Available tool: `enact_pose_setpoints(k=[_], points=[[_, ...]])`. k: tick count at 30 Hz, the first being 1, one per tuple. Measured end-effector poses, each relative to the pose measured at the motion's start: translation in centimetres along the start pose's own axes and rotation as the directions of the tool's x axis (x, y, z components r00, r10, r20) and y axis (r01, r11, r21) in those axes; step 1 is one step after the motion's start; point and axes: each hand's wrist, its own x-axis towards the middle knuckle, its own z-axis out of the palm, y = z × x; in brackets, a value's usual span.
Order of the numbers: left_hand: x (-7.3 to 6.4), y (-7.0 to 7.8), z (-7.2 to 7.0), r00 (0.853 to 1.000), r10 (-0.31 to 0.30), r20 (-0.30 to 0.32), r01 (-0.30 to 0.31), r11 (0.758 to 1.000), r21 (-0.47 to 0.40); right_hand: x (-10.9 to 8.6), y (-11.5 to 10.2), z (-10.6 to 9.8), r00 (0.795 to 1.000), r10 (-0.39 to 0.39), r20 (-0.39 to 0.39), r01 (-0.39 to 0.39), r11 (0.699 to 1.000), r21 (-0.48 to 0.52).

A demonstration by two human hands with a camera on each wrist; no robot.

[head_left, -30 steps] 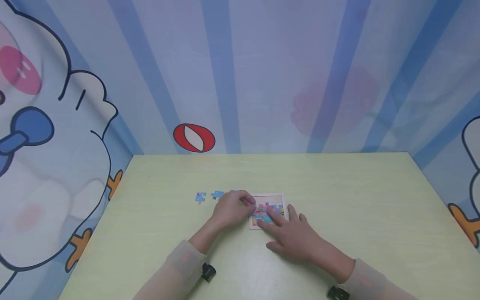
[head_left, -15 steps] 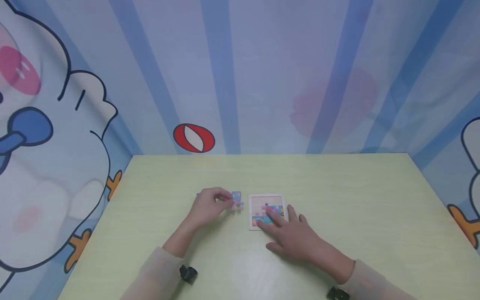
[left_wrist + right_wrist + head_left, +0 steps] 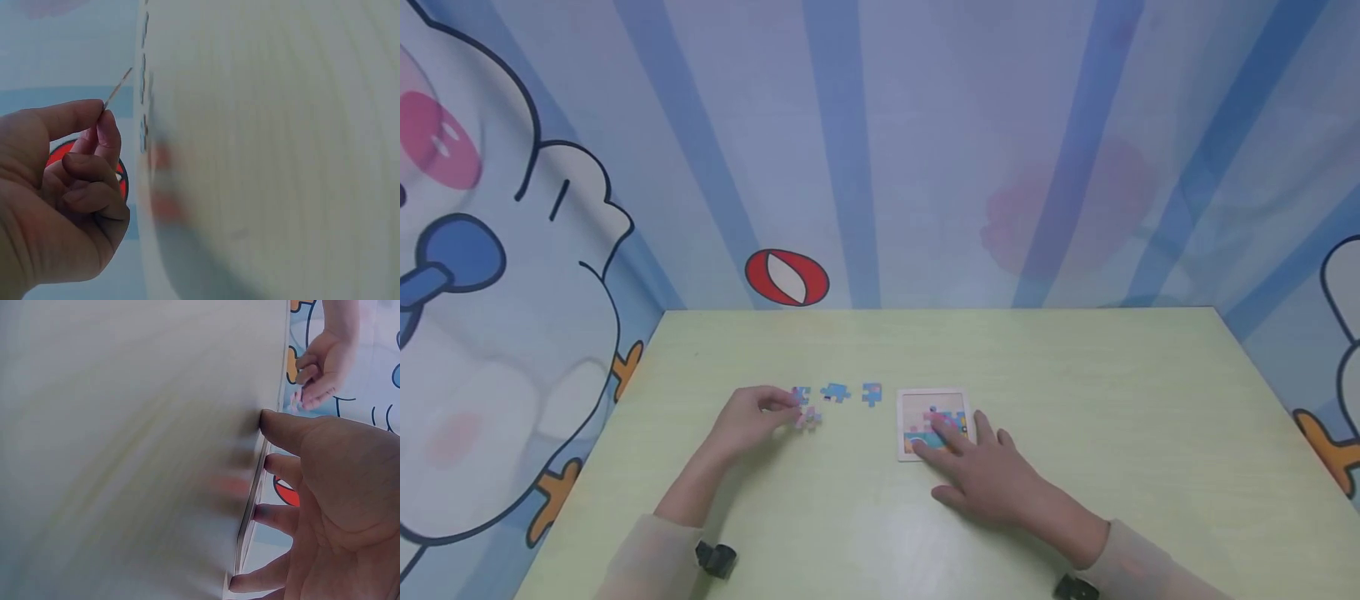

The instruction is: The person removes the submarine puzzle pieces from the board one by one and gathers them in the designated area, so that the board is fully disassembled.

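A pink puzzle piece (image 3: pixel 809 419) is pinched between the thumb and finger of my left hand (image 3: pixel 754 421), just off the tabletop; the left wrist view shows this piece (image 3: pixel 117 87) edge-on as a thin strip. Behind it lie a blue puzzle piece (image 3: pixel 802 392) partly covered by the held one, a second blue piece (image 3: pixel 835 392) and a third (image 3: pixel 872 393). My right hand (image 3: pixel 988 471) rests with spread fingers on the puzzle tray (image 3: pixel 934 391), a pale square frame with several joined pieces in its lower part. In the right wrist view the fingertips touch the tray's edge (image 3: pixel 250 506).
The pale wooden table (image 3: pixel 1097 392) runs back to a blue striped cloth wall (image 3: pixel 925 167) with cartoon prints. A black wrist camera (image 3: pixel 716 559) sits under the left sleeve, another camera (image 3: pixel 1077 587) under the right.
My left hand has carried the pink piece from the tray leftward, past the loose blue pieces, uncovering the middle and right ones. The right hand has stayed in place on the tray.
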Motion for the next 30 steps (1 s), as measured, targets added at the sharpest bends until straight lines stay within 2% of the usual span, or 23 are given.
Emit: enact_pose_setpoints(k=[5, 8, 18, 25, 30], points=[[-0.1, -1.0, -0.5, 0.999, -0.044, 0.016, 0.044, 0.999, 0.030, -0.1, 0.0, 0.0, 1.000, -0.005, -0.008, 0.005, 1.000, -0.001], [-0.1, -1.4, -0.6, 0.999, -0.048, 0.026, 0.046, 0.998, 0.047, -0.1, 0.0, 0.0, 1.000, -0.007, -0.010, 0.007, 1.000, -0.004], [0.0, -1.8, -0.8, 0.998, -0.034, 0.047, 0.029, 0.995, 0.096, -0.1, -0.1, -0.2, 1.000, -0.012, -0.013, 0.012, 1.000, 0.000], [0.0, -1.8, -1.0, 0.999, -0.036, 0.036, 0.031, 0.991, 0.126, -0.1, -0.1, -0.2, 1.000, -0.007, -0.012, 0.007, 1.000, 0.002], [0.0, -1.8, -1.0, 1.000, -0.011, 0.016, 0.008, 0.984, 0.178, -0.2, -0.2, -0.3, 1.000, -0.005, -0.006, 0.005, 1.000, 0.015]])
